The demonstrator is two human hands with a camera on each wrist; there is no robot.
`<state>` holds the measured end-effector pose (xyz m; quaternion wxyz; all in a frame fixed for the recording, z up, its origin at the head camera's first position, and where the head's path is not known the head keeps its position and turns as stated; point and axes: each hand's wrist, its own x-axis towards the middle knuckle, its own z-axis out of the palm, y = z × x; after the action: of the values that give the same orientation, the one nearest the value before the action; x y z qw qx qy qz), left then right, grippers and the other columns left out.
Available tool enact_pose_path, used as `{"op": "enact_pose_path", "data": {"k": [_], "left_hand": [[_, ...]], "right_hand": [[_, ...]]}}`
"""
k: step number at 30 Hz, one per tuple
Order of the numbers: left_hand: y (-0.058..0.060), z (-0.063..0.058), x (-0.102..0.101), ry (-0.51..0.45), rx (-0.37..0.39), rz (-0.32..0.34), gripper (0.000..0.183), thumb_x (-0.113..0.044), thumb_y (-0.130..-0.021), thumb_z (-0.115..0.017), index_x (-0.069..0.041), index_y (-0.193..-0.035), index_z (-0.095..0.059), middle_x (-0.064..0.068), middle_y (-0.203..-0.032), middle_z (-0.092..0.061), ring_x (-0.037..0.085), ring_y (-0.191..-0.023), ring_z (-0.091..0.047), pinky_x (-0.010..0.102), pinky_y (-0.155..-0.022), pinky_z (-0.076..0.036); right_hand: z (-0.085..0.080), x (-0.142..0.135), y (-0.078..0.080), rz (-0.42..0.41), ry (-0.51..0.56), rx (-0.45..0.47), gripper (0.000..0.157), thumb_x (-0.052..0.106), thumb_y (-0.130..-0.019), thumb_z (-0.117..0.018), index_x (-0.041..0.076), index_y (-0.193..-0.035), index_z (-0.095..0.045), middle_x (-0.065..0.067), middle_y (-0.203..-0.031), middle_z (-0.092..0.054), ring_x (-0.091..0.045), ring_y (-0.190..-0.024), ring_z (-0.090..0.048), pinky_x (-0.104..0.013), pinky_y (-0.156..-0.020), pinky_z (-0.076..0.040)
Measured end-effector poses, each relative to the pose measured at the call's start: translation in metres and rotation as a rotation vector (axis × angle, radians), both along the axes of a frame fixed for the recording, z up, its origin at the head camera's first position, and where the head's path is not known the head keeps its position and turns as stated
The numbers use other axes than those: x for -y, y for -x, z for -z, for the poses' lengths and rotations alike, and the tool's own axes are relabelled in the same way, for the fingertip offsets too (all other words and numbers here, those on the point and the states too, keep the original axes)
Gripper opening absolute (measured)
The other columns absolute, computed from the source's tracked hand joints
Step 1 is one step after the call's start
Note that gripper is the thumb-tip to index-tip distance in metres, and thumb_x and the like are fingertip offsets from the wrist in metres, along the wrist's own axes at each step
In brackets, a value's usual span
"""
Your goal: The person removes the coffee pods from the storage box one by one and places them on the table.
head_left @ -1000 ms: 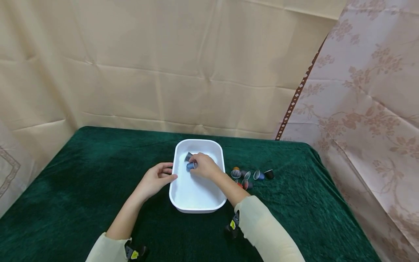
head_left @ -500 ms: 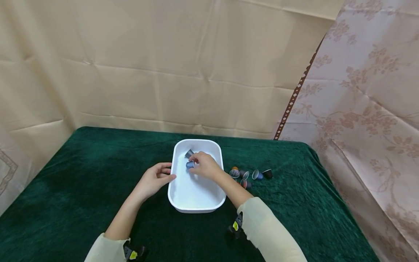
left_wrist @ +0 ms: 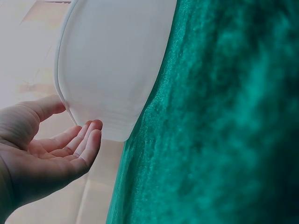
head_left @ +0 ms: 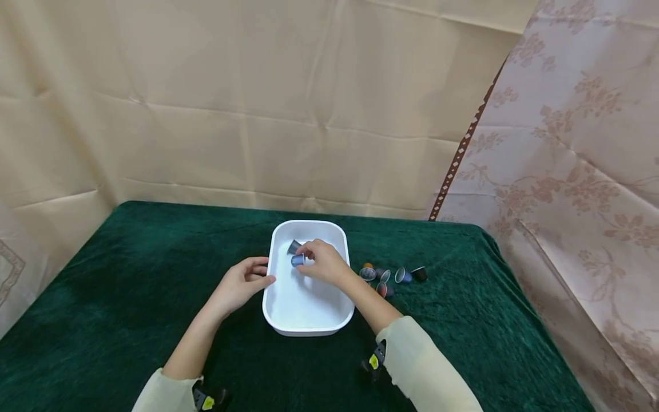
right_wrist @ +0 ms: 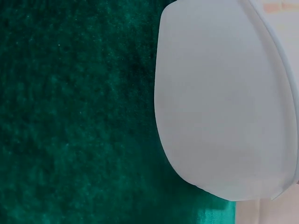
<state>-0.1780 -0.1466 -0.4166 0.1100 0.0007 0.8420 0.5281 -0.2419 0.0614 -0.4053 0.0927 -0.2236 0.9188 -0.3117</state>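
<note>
A white rectangular tray [head_left: 309, 331] stands upright on the green cloth. My left hand [head_left: 242, 289] holds its left side, with the thumb at the rim and the fingers along the outer wall; the left wrist view shows the same hand [left_wrist: 56, 140] at the tray wall [left_wrist: 112, 60]. My right hand [head_left: 325, 262] reaches inside the tray and pinches a blue coffee capsule [head_left: 297, 260] between thumb and fingers. Just behind it lies a dark grey coffee capsule [head_left: 293, 247]. In the right wrist view the tray wall [right_wrist: 219, 102] hides the right hand.
Several loose coffee capsules lie on the cloth right of the tray, among them an orange one [head_left: 368, 272], a blue one [head_left: 403, 275] and a black one [head_left: 419, 274]. A beige curtain [head_left: 288, 114] hangs behind the table's back edge.
The right hand stays at the blue capsule inside the tray, its fingers shifting only slightly around it. The left hand keeps its place at the tray's left rim. The head view has shifted a little.
</note>
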Motion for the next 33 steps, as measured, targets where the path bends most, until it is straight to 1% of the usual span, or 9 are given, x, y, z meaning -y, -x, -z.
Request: {"op": "enact_pose_path", "data": {"k": [5, 9, 12, 16, 18, 21, 26, 31, 33], "left_hand": [[-0.001, 0.0, 0.0, 0.003, 0.0, -0.001, 0.052, -0.026, -0.089, -0.061, -0.007, -0.134, -0.044, 0.016, -0.122, -0.057, 0.022, -0.101, -0.063, 0.038, -0.086, -0.054], [-0.001, 0.0, -0.001, 0.001, 0.001, -0.007, 0.051, -0.026, -0.09, -0.061, -0.007, -0.134, -0.044, 0.016, -0.122, -0.057, 0.023, -0.101, -0.063, 0.039, -0.086, -0.054], [0.0, 0.0, -0.001, 0.002, 0.003, -0.009, 0.051, -0.026, -0.09, -0.061, -0.008, -0.135, -0.044, 0.016, -0.122, -0.057, 0.023, -0.102, -0.062, 0.039, -0.087, -0.054], [-0.001, -0.001, 0.0, 0.005, 0.004, -0.006, 0.053, -0.027, -0.089, -0.062, -0.007, -0.135, -0.044, 0.016, -0.122, -0.057, 0.023, -0.102, -0.062, 0.039, -0.087, -0.054], [-0.001, -0.001, 0.0, 0.004, 0.003, -0.005, 0.054, -0.027, -0.088, -0.062, -0.007, -0.135, -0.043, 0.016, -0.122, -0.057, 0.023, -0.102, -0.062, 0.039, -0.087, -0.054], [0.0, -0.001, 0.0, 0.001, 0.003, -0.008, 0.054, -0.026, -0.088, -0.062, -0.007, -0.135, -0.043, 0.016, -0.122, -0.057, 0.023, -0.102, -0.062, 0.039, -0.087, -0.054], [0.0, -0.002, 0.0, 0.004, 0.002, -0.008, 0.053, -0.026, -0.088, -0.062, -0.007, -0.135, -0.043, 0.017, -0.122, -0.057, 0.024, -0.102, -0.062, 0.039, -0.086, -0.054], [-0.001, -0.002, 0.0, 0.01, 0.003, -0.009, 0.055, -0.027, -0.088, -0.062, -0.007, -0.135, -0.043, 0.017, -0.122, -0.056, 0.024, -0.102, -0.062, 0.039, -0.086, -0.054], [-0.001, -0.002, -0.001, 0.011, 0.004, -0.009, 0.054, -0.027, -0.088, -0.062, -0.006, -0.135, -0.044, 0.017, -0.122, -0.056, 0.024, -0.102, -0.062, 0.039, -0.086, -0.054]], "right_hand": [[-0.001, -0.003, -0.003, 0.001, 0.026, -0.006, 0.028, 0.019, -0.082, -0.07, 0.011, -0.109, -0.066, -0.005, -0.097, -0.058, -0.017, -0.088, -0.052, -0.028, -0.08, -0.048], [-0.002, -0.006, -0.005, 0.002, 0.045, -0.031, 0.027, 0.02, -0.083, -0.07, 0.012, -0.108, -0.066, -0.005, -0.097, -0.059, -0.019, -0.09, -0.054, -0.027, -0.081, -0.048], [-0.003, -0.008, -0.006, 0.0, 0.068, -0.044, 0.028, 0.02, -0.082, -0.07, 0.011, -0.108, -0.066, -0.005, -0.097, -0.06, -0.02, -0.09, -0.055, -0.027, -0.081, -0.049], [-0.005, -0.01, -0.008, -0.006, 0.095, -0.052, 0.028, 0.019, -0.082, -0.071, 0.009, -0.107, -0.066, -0.006, -0.095, -0.06, -0.018, -0.087, -0.054, -0.027, -0.08, -0.05], [-0.006, -0.012, -0.01, -0.008, 0.092, -0.068, 0.027, 0.019, -0.082, -0.071, 0.009, -0.106, -0.066, -0.006, -0.094, -0.06, -0.016, -0.086, -0.054, -0.026, -0.079, -0.05], [-0.009, -0.013, -0.013, 0.002, 0.088, -0.065, 0.027, 0.02, -0.082, -0.07, 0.01, -0.107, -0.066, -0.004, -0.094, -0.059, -0.015, -0.086, -0.053, -0.025, -0.078, -0.05], [-0.013, -0.016, -0.015, 0.031, 0.09, -0.031, 0.028, 0.021, -0.082, -0.071, 0.012, -0.108, -0.065, -0.006, -0.098, -0.06, -0.02, -0.091, -0.055, -0.029, -0.082, -0.051], [-0.013, -0.021, -0.015, 0.039, 0.096, -0.054, 0.029, 0.021, -0.081, -0.072, 0.011, -0.108, -0.066, -0.007, -0.098, -0.061, -0.022, -0.091, -0.057, -0.03, -0.082, -0.051], [-0.013, -0.022, -0.016, 0.046, 0.095, -0.056, 0.029, 0.021, -0.081, -0.072, 0.011, -0.108, -0.066, -0.006, -0.097, -0.061, -0.02, -0.09, -0.057, -0.03, -0.082, -0.051]]}}
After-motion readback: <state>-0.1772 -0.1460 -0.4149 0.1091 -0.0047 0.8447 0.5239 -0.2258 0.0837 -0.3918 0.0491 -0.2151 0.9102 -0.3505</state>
